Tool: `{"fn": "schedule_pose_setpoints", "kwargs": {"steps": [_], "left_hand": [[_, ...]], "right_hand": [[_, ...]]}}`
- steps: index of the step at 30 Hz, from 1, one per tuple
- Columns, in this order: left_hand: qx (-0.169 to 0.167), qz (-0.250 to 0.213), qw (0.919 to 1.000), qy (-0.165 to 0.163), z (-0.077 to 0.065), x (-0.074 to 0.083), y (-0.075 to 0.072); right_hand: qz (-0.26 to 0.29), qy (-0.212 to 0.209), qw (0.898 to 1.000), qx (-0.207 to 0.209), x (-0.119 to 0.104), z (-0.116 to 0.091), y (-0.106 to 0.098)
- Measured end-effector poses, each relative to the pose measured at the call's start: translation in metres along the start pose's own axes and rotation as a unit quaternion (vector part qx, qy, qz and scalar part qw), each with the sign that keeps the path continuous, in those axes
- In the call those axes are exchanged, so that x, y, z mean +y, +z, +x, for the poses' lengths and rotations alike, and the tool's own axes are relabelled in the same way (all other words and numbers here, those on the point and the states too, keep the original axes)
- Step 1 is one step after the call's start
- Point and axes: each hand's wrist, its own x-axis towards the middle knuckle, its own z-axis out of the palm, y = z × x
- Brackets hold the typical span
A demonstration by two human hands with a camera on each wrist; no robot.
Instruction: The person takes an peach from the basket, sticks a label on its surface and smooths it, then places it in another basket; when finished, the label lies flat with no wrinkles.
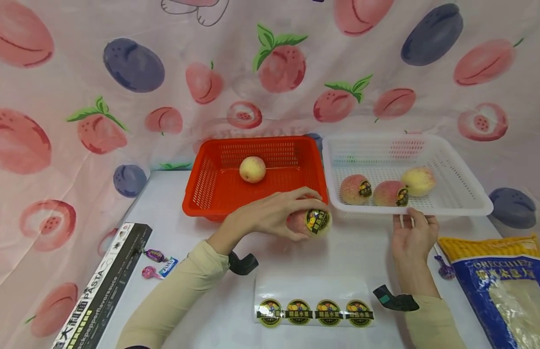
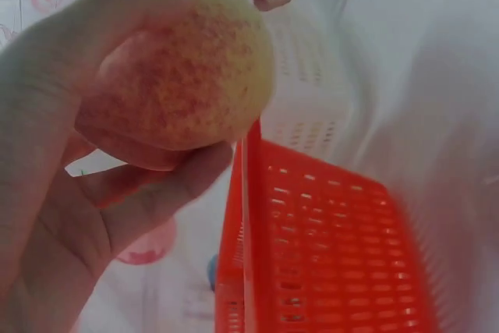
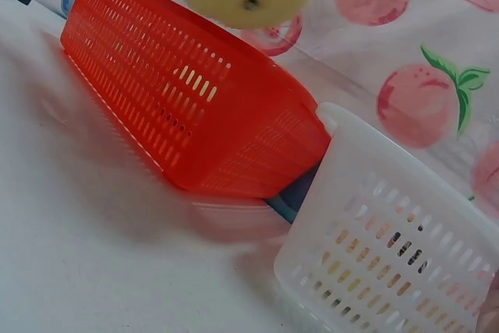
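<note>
My left hand (image 1: 280, 211) grips a pink-and-yellow peach (image 1: 299, 222) with a round black-and-gold sticker (image 1: 317, 221) on it. In the left wrist view the peach (image 2: 191, 68) shows its speckled red side between thumb and fingers, by the rim of the red basket (image 2: 327, 247). My right hand (image 1: 414, 240) holds the front rim of the white basket (image 1: 466, 208), its fingers bent at the edge. Inside that basket lie two stickered peaches (image 1: 355, 189) and a yellower peach (image 1: 419, 181). One pale peach (image 1: 252, 169) sits in the red basket (image 1: 252, 211).
A clear sheet (image 1: 311, 286) with several round stickers along its front edge lies before the baskets. On the left are a pasta box (image 1: 108, 286) and wrapped candies (image 1: 155, 255). A lollipop (image 1: 446, 269) and a blue-yellow pasta bag (image 1: 505, 286) lie on the right. Behind hangs a fruit-print cloth (image 1: 261, 97).
</note>
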Motion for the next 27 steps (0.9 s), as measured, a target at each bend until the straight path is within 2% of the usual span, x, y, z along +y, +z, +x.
{"fn": "schedule_pose_setpoints", "kwargs": {"steps": [8, 17, 22, 27], "left_hand": [[0.008, 0.009, 0.9998, 0.017, 0.013, -0.006, -0.008], [0.029, 0.02, 0.9994, -0.001, 0.027, -0.019, -0.014], [0.014, 0.028, 0.9995, -0.004, 0.039, -0.026, -0.016], [-0.002, 0.037, 0.9991, -0.021, 0.049, -0.031, -0.023]], "right_hand": [[-0.006, 0.012, 1.0, 0.002, 0.0, 0.0, 0.0], [-0.001, 0.026, 1.0, -0.005, -0.001, 0.004, -0.001], [0.006, 0.023, 1.0, -0.006, -0.004, 0.004, -0.005], [-0.001, 0.019, 1.0, -0.009, -0.003, 0.005, -0.004]]}}
